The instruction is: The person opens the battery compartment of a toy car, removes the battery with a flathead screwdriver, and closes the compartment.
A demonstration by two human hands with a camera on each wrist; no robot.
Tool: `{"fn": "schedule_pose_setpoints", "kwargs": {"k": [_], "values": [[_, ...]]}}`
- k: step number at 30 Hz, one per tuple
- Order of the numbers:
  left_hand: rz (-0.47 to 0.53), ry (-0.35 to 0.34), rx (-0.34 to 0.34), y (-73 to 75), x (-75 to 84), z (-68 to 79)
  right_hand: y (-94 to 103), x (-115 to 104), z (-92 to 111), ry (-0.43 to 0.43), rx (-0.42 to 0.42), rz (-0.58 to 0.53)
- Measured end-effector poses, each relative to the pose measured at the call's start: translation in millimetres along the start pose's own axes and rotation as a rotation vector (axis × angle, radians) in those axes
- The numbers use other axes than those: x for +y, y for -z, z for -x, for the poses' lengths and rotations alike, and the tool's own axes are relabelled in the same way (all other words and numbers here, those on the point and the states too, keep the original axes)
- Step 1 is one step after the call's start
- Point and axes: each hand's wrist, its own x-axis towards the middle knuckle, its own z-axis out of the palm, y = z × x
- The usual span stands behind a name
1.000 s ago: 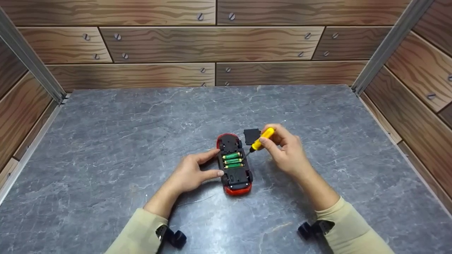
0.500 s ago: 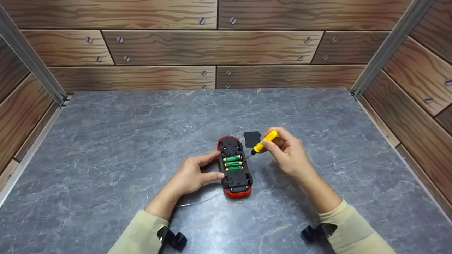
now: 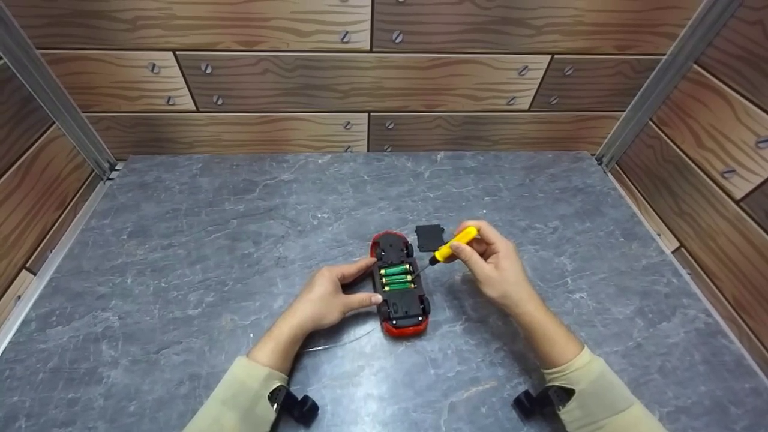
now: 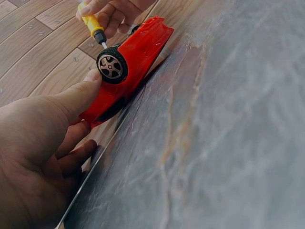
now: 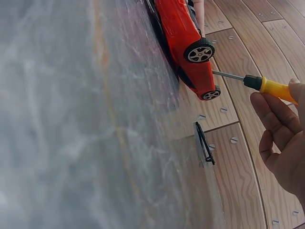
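A red toy car [image 3: 403,303] lies upside down on the table, its black underside facing up. Several green batteries [image 3: 396,279] sit side by side in its uncovered battery compartment; the one farthest from me is slightly slanted. My left hand [image 3: 327,297] holds the car along its left side, thumb by a wheel [image 4: 112,66] and index finger farther up. Between thumb and fingers, my right hand [image 3: 495,264] pinches a yellow-handled screwdriver [image 3: 456,245]. Its metal shaft [image 5: 228,75] slopes down to the compartment's right edge, at the battery ends; the wrist views hide the tip behind the car.
A black battery cover [image 3: 429,237] lies just beyond the car to the right, close to my right fingers. The grey marbled table [image 3: 240,210] is bounded by wood-patterned panels [image 3: 360,84] at the back and sides, with metal posts at the corners.
The screwdriver has shifted slightly right and toward me, its handle leaning lower, while its tip stays at the battery ends. The left hand and car hold their place; the head view has tilted slightly.
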Motion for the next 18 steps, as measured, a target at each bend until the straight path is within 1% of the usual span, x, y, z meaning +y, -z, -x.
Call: {"fn": "schedule_pose_setpoints", "kwargs": {"k": [6, 18], "values": [[0.002, 0.007, 0.002, -0.2, 0.3, 0.1, 1.0, 0.6, 2.0, -0.040, 0.027, -0.004], [-0.011, 0.010, 0.009, 0.0, -0.9, -0.1, 4.2, 7.1, 3.6, -0.068, 0.047, -0.050]]}}
